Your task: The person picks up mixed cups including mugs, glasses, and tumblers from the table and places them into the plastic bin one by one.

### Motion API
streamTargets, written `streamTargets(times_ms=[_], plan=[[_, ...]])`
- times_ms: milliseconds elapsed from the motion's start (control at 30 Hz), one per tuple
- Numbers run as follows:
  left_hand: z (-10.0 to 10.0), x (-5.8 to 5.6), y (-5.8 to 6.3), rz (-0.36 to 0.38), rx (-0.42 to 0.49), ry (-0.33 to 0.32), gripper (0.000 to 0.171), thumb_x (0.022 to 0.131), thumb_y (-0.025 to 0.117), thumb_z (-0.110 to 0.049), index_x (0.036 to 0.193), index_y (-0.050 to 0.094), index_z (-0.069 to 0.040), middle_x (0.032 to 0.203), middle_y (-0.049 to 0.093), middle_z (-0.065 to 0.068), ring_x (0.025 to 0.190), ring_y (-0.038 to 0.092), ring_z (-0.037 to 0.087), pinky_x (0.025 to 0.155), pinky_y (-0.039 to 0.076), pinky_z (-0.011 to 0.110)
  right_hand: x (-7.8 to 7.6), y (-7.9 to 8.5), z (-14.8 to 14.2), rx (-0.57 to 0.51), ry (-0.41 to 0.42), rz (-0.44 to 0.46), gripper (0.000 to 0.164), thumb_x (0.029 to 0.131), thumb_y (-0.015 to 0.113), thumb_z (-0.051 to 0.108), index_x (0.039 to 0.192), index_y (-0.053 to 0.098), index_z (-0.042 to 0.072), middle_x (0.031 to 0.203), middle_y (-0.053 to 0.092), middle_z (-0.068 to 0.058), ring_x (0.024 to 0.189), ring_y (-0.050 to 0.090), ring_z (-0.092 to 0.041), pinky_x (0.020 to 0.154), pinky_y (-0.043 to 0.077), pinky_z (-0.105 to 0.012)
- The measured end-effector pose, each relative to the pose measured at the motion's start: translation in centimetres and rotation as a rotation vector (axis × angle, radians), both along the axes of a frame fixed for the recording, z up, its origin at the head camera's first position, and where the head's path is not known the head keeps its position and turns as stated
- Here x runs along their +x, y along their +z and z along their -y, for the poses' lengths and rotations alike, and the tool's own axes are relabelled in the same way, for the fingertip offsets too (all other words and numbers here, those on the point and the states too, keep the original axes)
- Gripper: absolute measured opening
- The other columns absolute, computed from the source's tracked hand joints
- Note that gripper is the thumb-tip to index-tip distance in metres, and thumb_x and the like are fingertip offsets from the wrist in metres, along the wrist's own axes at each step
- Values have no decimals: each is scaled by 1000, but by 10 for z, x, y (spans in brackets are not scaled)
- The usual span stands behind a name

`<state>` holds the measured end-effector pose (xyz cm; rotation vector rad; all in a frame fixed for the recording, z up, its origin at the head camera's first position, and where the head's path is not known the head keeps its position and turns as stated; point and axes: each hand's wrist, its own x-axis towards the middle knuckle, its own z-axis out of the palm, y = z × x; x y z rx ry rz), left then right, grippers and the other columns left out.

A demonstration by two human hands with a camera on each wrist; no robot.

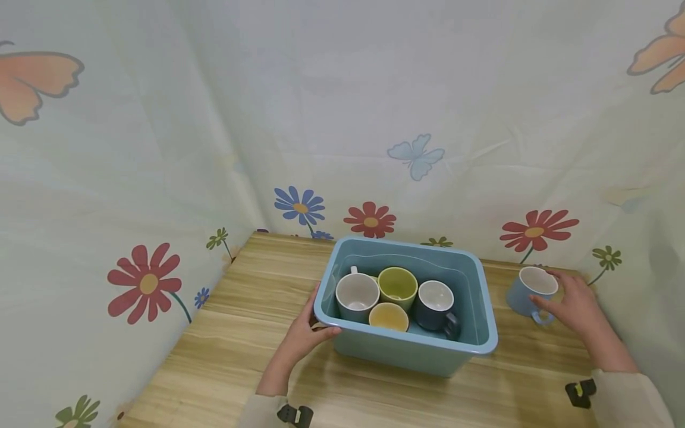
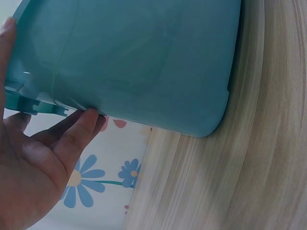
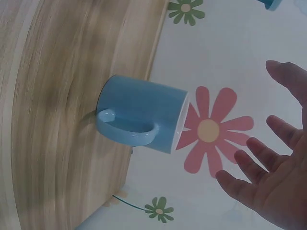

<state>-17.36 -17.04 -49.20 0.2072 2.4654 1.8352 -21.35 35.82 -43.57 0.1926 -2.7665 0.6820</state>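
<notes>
A blue-green plastic bin (image 1: 396, 352) stands on the table, and my left hand (image 1: 302, 336) grips its left rim. Seen from the left wrist, fingers of that hand (image 2: 36, 172) are bent under the rim beside the bin's wall (image 2: 144, 62). At the right, a light blue mug (image 1: 520, 295) stands upright with its handle toward me. My right hand (image 1: 580, 306) is beside it, and the right wrist view shows spread fingers (image 3: 249, 165) apart from the mug (image 3: 139, 108), beyond its rim.
Inside the bin are a white-lined mug (image 1: 357, 294), a yellow-green mug (image 1: 398, 285), a cup with a yellow inside (image 1: 389, 317) and a dark mug (image 1: 430, 312). A flower-printed curtain (image 1: 342, 119) hangs behind and left of the wooden table (image 1: 241, 309).
</notes>
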Motion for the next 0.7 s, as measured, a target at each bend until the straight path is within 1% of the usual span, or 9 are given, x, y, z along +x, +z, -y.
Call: streamTargets(times_ms=[67, 167, 233, 300, 367, 467, 567, 700], plan=[[0, 0, 0, 1, 1, 0, 110, 82, 85, -43, 166, 15, -28, 170, 27, 16, 142, 50, 45, 109, 51, 57, -4, -1, -2, 2, 2, -16, 68, 80, 81, 13, 129, 48, -23, 124, 50, -48, 114, 45, -61, 94, 36, -76], [0, 0, -1, -1, -3, 1, 110, 82, 85, -43, 166, 16, -28, 170, 27, 16, 141, 50, 45, 108, 52, 56, -9, -1, -5, 12, -2, -8, 69, 78, 82, 12, 128, 50, -22, 122, 53, -48, 110, 48, -61, 89, 40, -74], [0, 0, -1, -4, -6, 2, 110, 82, 86, -43, 166, 16, -28, 170, 27, 16, 141, 51, 45, 108, 52, 56, -12, 0, -6, 24, -10, 12, 69, 79, 82, 14, 128, 49, -21, 120, 54, -48, 108, 50, -60, 86, 42, -72], [0, 0, -1, -8, -7, 2, 110, 82, 86, -42, 166, 17, -27, 170, 27, 16, 141, 51, 45, 107, 52, 56, -14, 1, -7, 26, -17, 45, 70, 81, 81, 16, 130, 48, -21, 122, 52, -48, 108, 49, -60, 85, 42, -72], [0, 0, 0, -4, -3, 4, 110, 82, 86, -41, 166, 17, -27, 170, 28, 16, 141, 51, 45, 108, 52, 56, -17, 2, -9, 31, -24, 74, 71, 83, 79, 19, 132, 45, -21, 125, 49, -49, 111, 46, -62, 87, 41, -73], [0, -1, 0, 0, 2, 4, 109, 82, 86, -40, 166, 16, -27, 170, 27, 15, 141, 50, 44, 109, 52, 56, -21, 3, -12, 37, -26, 105, 74, 86, 76, 24, 134, 42, -22, 130, 44, -50, 117, 41, -64, 94, 37, -76], [0, 0, 0, 3, 2, 5, 109, 82, 86, -40, 166, 16, -27, 170, 27, 15, 142, 50, 44, 109, 51, 56, -26, 3, -15, 41, -29, 128, 80, 87, 75, 30, 136, 39, -22, 133, 40, -51, 121, 36, -66, 99, 35, -78], [0, 0, 0, 1, 0, 7, 110, 82, 86, -40, 166, 16, -25, 170, 27, 15, 141, 50, 44, 109, 52, 56, -32, 6, -19, 41, -39, 182, 88, 89, 75, 37, 139, 34, -23, 137, 34, -52, 125, 32, -67, 103, 33, -80]])
